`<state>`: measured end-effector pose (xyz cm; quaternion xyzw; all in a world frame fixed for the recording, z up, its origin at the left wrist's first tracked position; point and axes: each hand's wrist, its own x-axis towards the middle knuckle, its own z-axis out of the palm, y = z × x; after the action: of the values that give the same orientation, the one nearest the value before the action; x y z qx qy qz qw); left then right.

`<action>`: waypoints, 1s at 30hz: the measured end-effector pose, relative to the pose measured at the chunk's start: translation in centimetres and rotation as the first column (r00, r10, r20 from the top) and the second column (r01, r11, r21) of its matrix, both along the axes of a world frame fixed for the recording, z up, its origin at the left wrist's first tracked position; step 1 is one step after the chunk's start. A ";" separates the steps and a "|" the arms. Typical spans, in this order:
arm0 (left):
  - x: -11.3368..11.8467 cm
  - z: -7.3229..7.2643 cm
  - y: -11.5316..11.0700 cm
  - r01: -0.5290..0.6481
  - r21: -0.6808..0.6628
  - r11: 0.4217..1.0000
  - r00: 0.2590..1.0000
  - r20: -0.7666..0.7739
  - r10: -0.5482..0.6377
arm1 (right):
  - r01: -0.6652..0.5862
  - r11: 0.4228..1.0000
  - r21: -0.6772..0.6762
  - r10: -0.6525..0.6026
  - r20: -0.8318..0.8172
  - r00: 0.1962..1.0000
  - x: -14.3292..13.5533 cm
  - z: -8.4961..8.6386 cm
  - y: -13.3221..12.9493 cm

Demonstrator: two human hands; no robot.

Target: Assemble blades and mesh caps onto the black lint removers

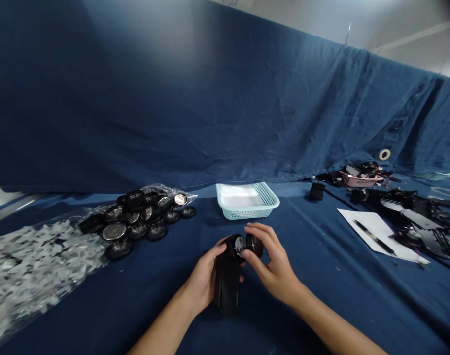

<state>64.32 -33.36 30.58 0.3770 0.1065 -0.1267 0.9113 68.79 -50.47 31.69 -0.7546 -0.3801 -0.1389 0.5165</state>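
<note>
My left hand (206, 278) is wrapped round a black elongated device (226, 286) with a round open end at its top, where a pale inner part (239, 245) shows. Between the thumb and fingers of my right hand (271, 259) is a dark round cap (255, 245), tilted on edge beside that open end. Cap and device are very close; whether they touch is hard to tell.
Beyond my hands sits a light blue basket (249, 213) with white sheets inside. Several black round parts (138, 229) and a bag of white pieces (43, 268) lie left. At right are paper (372, 224), a pen (374, 237), black parts and a pink basket (360, 181).
</note>
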 end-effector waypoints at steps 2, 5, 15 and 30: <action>0.0 -0.2 -0.1 0.017 0.026 1.000 0.999 0.033 -0.018 | -0.037 0.999 -0.030 0.037 0.005 0.999 -0.2 0.0 0.2; 0.0 -0.6 -0.1 0.040 0.071 0.997 0.997 0.066 -0.045 | -0.084 0.995 -0.052 0.084 -0.006 0.996 -0.1 -0.2 0.3; 0.0 -1.0 0.0 0.045 0.078 0.996 0.996 0.074 -0.051 | -0.156 0.984 -0.087 0.156 -0.006 0.988 0.2 -1.0 0.7; 0.1 -1.3 0.5 0.100 0.112 0.989 0.994 -0.065 -0.093 | -0.180 0.978 -0.104 0.178 -0.022 0.984 0.1 -0.8 0.5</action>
<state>64.45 -32.87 29.26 0.4296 0.1226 -0.1754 0.8773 68.87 -50.00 30.92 -0.7444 -0.4501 -0.0670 0.4886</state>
